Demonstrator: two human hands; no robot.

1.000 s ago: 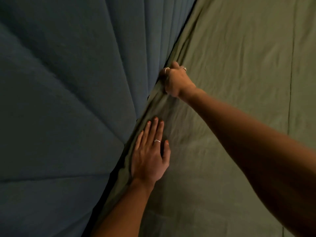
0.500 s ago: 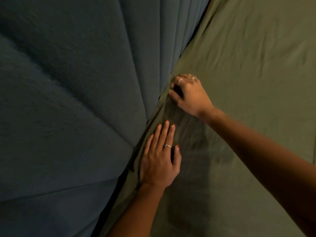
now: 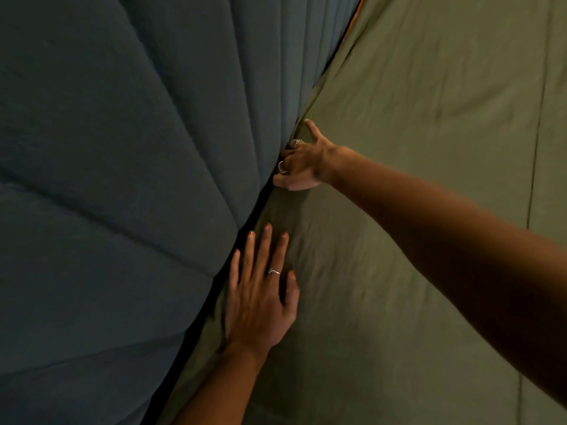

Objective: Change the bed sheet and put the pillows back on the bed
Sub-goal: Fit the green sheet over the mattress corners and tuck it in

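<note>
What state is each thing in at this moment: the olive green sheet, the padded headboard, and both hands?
Olive green bed sheet: spread over the mattress, lightly wrinkled, its edge running into the gap by the headboard.
Dark blue padded channelled headboard: upright, against the sheet's edge.
Left hand: flat, fingers straight, pressing the sheet beside the gap.
Right hand: fingers curled into the gap, fingertips hidden; whether it grips fabric is unclear.

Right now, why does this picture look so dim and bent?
Head view: the light is low and flat, with no glare; the right arm goes nearly black toward the frame edge; the wide lens fans the headboard panels into curves; the sheet, left hand and right hand look fairly sharp.
</note>
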